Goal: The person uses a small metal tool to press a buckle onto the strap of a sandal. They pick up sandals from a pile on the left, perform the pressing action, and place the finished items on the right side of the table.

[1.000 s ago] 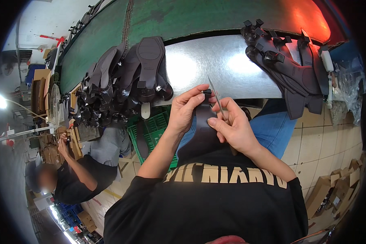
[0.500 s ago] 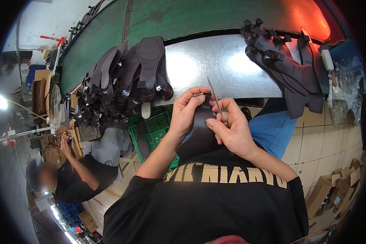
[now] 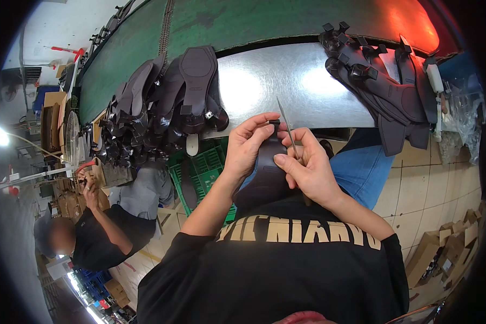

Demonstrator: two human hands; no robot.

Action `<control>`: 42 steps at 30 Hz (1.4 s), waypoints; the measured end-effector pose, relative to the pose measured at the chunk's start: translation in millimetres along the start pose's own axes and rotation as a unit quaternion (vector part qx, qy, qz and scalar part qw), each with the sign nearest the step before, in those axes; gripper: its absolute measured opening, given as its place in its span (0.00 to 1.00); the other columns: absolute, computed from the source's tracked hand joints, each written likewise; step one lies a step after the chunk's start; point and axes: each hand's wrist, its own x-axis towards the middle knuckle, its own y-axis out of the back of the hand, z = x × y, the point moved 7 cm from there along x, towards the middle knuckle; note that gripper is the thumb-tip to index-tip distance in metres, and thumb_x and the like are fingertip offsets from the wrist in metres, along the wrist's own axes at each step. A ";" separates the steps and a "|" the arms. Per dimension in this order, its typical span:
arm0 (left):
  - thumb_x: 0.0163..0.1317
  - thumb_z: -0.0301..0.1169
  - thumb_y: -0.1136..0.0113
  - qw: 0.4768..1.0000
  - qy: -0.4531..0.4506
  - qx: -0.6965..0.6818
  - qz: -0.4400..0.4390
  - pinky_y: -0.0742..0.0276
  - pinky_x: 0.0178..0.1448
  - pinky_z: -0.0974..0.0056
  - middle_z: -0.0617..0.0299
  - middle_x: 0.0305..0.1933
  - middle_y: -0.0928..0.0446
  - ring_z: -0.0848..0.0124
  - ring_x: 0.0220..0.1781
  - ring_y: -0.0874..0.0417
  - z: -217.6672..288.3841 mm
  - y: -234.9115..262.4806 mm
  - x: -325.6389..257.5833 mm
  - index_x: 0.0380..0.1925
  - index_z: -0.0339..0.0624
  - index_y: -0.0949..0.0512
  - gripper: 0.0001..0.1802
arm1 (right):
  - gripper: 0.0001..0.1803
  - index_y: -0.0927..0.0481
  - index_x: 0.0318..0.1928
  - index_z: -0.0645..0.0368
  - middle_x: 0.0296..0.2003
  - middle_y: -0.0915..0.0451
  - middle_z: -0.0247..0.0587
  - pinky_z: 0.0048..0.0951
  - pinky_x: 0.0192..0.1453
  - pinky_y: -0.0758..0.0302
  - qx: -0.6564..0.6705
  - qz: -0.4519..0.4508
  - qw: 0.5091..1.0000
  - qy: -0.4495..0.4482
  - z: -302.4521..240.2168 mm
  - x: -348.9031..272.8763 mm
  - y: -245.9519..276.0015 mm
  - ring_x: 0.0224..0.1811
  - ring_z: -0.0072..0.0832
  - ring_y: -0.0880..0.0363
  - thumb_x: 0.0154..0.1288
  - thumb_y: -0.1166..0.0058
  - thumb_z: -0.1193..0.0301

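Note:
Close in front of my chest I hold a dark brown shoe sole (image 3: pixel 262 182), its small black heel pointing away from me. My left hand (image 3: pixel 244 147) is closed round the heel end, fingertips at the heel's edge. In my right hand (image 3: pixel 314 168) is a thin pointed metal tool (image 3: pixel 284 119), its tip up past the heel; whether it is an awl or a narrow blade I cannot tell. The right thumb also presses on the sole's side. Part of the sole is hidden behind my hands.
On the metal ledge (image 3: pixel 264 81) lie piled heeled soles (image 3: pixel 197 81) at left and more soles (image 3: pixel 397 97) at right. Behind runs a green belt (image 3: pixel 243 21). A green crate (image 3: pixel 205 173) stands below the ledge. Another person (image 3: pixel 108 232) sits at left; cardboard boxes (image 3: pixel 437 254) are at right.
My hands stay on the sole, and the tool has shifted slightly beside the heel. At left, the other person's hands have moved, and a red-edged thing now shows there.

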 end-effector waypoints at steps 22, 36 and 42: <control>0.63 0.24 0.45 1.000 0.011 0.017 0.013 0.22 0.51 0.68 0.54 0.43 0.17 0.73 0.43 0.18 4.2 -2.9 -2.6 0.48 0.35 0.22 0.14 | 0.16 0.37 0.47 0.61 0.19 0.33 0.26 0.14 0.19 0.41 0.005 0.013 1.000 0.026 2.2 -2.0 -3.1 0.15 0.11 0.35 0.65 0.44 0.77; 0.62 0.24 0.46 0.999 0.020 -0.049 -0.007 0.25 0.48 0.70 0.58 0.38 0.19 0.74 0.38 0.20 -10.8 7.3 2.2 0.40 0.38 0.23 0.08 | 0.15 0.36 0.47 0.58 0.20 0.30 0.27 0.15 0.19 0.42 -0.080 -0.006 0.994 0.070 4.2 -1.2 -7.6 0.17 0.10 0.35 0.64 0.45 0.78; 0.57 0.17 0.39 0.976 -0.159 0.123 -0.085 0.22 0.47 0.70 0.56 0.42 0.18 0.69 0.46 0.17 81.5 -1.6 -5.9 0.51 0.34 0.23 0.19 | 0.16 0.36 0.51 0.60 0.28 0.24 0.31 0.13 0.22 0.39 -0.037 0.018 0.993 0.112 -34.3 -7.9 0.1 0.19 0.10 0.35 0.66 0.48 0.80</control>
